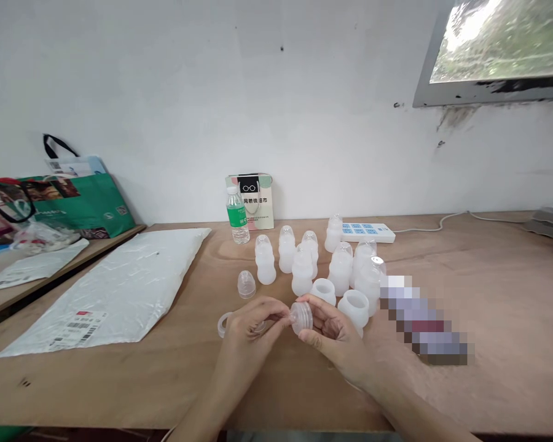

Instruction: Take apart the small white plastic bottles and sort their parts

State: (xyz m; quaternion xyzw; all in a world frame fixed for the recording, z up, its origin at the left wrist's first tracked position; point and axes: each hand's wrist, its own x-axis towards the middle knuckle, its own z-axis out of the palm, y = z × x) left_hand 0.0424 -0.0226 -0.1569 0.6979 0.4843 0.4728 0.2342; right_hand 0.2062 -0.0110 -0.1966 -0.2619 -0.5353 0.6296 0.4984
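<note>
My right hand (332,331) is closed on a small clear screw ring (301,317), held just above the wooden table (488,307). My left hand (251,325) meets it from the left, thumb and fingers pinched at the ring's side; what sits between those fingertips is too small to make out. A loose ring (223,324) lies on the table just left of my left hand. A clear dome cap (246,284) stands behind it. Several translucent white baby bottles (303,270) stand behind my hands, some capped, two open (354,307).
A flat white plastic mailer bag (120,288) lies at the left. A green-labelled water bottle (237,216) and a small paper bag (255,199) stand by the wall. A white power strip (367,232) lies further right. Green shopping bags (78,202) sit on a side table.
</note>
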